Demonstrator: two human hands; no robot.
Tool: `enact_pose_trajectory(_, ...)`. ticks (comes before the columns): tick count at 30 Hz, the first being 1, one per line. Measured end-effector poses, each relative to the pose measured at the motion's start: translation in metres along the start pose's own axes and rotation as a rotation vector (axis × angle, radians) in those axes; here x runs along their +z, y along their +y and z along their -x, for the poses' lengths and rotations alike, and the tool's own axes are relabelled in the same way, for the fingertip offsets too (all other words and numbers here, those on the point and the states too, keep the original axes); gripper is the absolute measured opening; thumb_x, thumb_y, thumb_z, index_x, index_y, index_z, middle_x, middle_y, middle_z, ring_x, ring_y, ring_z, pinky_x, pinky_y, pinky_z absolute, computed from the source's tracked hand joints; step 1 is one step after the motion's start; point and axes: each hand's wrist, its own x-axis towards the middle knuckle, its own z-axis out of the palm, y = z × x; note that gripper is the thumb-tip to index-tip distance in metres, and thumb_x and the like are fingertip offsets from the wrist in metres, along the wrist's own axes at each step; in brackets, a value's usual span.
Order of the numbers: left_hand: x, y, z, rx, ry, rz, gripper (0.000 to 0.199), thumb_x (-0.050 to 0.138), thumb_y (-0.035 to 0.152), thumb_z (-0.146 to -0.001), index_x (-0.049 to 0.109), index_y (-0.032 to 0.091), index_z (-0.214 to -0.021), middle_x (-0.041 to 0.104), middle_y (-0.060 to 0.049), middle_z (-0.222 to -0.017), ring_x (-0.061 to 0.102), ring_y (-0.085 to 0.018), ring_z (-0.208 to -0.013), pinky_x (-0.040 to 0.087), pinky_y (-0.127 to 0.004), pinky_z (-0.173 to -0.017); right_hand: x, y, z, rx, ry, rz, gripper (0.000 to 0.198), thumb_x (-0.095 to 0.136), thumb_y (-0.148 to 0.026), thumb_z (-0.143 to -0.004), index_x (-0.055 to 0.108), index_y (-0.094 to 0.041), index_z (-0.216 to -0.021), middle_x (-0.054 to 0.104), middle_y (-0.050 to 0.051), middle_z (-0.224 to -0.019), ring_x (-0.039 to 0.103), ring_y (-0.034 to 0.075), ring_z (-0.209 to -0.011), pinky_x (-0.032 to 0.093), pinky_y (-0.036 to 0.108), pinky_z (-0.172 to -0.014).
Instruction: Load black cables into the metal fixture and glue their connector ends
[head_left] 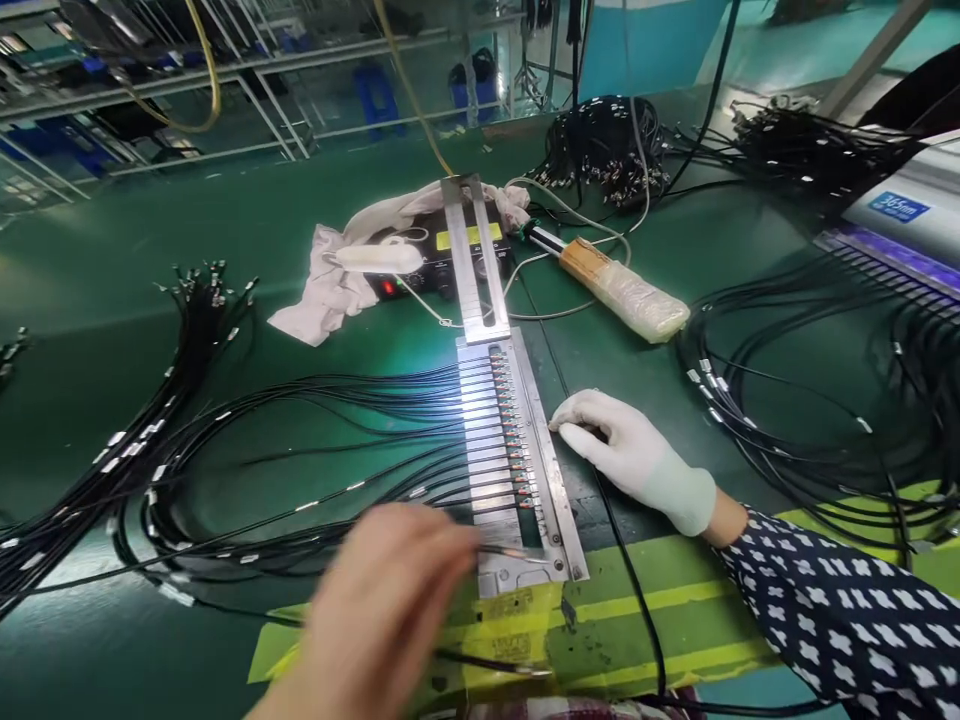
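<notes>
My left hand point(397, 585) is bare and smeared by motion. It pinches a thin black cable point(495, 549), whose stripped end points right over the near end of a metal fixture point(532, 565). Along this long fixture, several black cables point(420, 385) lie side by side in slots, their coppery ends point(511, 425) lined up in a row. On the fixture's right edge rest the fingertips of my right hand point(619, 445), in a white glove. Thumb and forefinger are closed together there; anything between them is hidden. A slotted metal plate point(469, 270) stands at the fixture's far end.
Behind the fixture sit a black box with a red display point(388, 287) and a white cloth point(315, 300). A handled tool wrapped in plastic point(630, 295) lies to the right. Cable bundles point(157, 420) spread left, with cable coils point(720, 380) beside a grey machine point(915, 210) at right.
</notes>
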Motion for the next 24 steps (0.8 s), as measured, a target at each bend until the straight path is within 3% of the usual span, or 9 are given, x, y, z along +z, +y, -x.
enact_pose_trajectory(3, 0.062, 0.019, -0.013, 0.1, -0.029, 0.076, 0.019, 0.055, 0.008, -0.092, 0.062, 0.016, -0.108, 0.064, -0.004, -0.094, 0.054, -0.013, -0.085, 0.046, -0.026, -0.078, 0.0, 0.001, 0.0, -0.012, 0.004, -0.007, 0.017, 0.051, -0.022, -0.096, 0.067, -0.019, -0.091, 0.067, 0.005, -0.1, 0.061, 0.018, -0.096, 0.049, 0.033, -0.09)
enact_pose_trajectory(5, 0.076, 0.013, -0.01, 0.087, -0.029, 0.048, 0.019, 0.056, 0.007, -0.092, 0.061, 0.014, -0.109, 0.063, -0.004, -0.094, 0.053, -0.013, -0.085, 0.045, -0.026, -0.078, 0.0, 0.001, -0.001, -0.017, 0.003, -0.014, 0.018, 0.051, -0.022, -0.096, 0.067, -0.019, -0.09, 0.067, 0.005, -0.099, 0.061, 0.018, -0.095, 0.049, 0.033, -0.089)
enact_pose_trajectory(9, 0.069, -0.007, -0.001, 0.045, -0.05, 0.002, 0.021, 0.057, 0.005, -0.091, 0.06, 0.013, -0.11, 0.061, -0.006, -0.097, 0.052, -0.012, -0.088, 0.045, -0.025, -0.081, 0.0, 0.001, -0.003, -0.017, 0.008, -0.027, 0.017, 0.052, -0.019, -0.096, 0.068, -0.019, -0.091, 0.067, 0.004, -0.098, 0.061, 0.017, -0.094, 0.048, 0.033, -0.089)
enact_pose_trajectory(14, 0.069, -0.007, -0.001, 0.054, -0.101, -0.018, 0.022, 0.056, 0.006, -0.092, 0.059, 0.012, -0.113, 0.059, -0.007, -0.103, 0.052, -0.013, -0.092, 0.045, -0.025, -0.084, 0.0, 0.001, -0.003, -0.018, 0.006, -0.031, 0.016, 0.053, -0.018, -0.095, 0.068, -0.019, -0.091, 0.067, 0.004, -0.098, 0.06, 0.017, -0.094, 0.048, 0.033, -0.089)
enact_pose_trajectory(24, 0.063, -0.01, -0.002, 0.208, -0.184, -0.05, 0.033, 0.048, 0.002, -0.093, 0.056, 0.006, -0.124, 0.057, -0.014, -0.113, 0.051, -0.018, -0.102, 0.043, -0.031, -0.09, 0.0, 0.0, -0.003, -0.014, 0.012, -0.029, 0.015, 0.053, -0.017, -0.095, 0.067, -0.019, -0.09, 0.066, 0.003, -0.097, 0.06, 0.017, -0.093, 0.047, 0.032, -0.087)
